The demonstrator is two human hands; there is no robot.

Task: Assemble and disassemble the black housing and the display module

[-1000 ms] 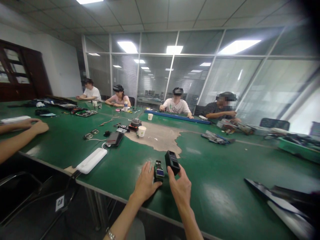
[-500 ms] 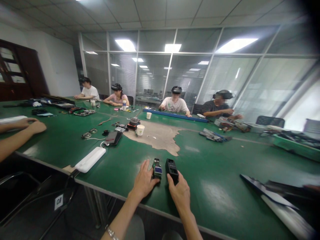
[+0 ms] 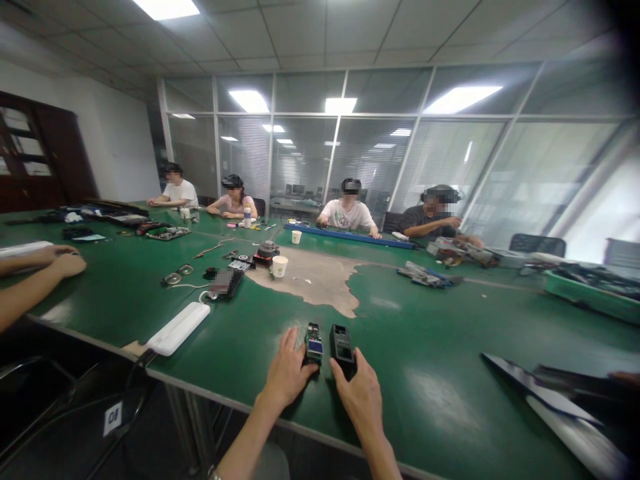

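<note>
On the green table in front of me lies a small circuit board with a blue screen [image 3: 315, 347], in a dark lower casing. My left hand [image 3: 286, 370] rests along its left side, fingers stretched out and spread, with the thumb touching its near end. Right of the board is a black plastic casing [image 3: 342, 342] with cut-out openings in its face. My right hand [image 3: 361, 387] grips the near end of that casing, thumb on the left and fingers on the right. A narrow strip of table separates the two parts.
A white power strip [image 3: 179, 328] lies to the left, with glasses [image 3: 178, 274] and a dark device [image 3: 226, 283] beyond it. A paper cup [image 3: 279, 267] stands on a bare brown patch. Another person's hands [image 3: 65, 260] rest at far left. Several people sit opposite.
The black casing has come down from a raised, tilted position to lie on or just above the table beside the circuit board, with my right hand still on it. My left hand stays by the board.
</note>
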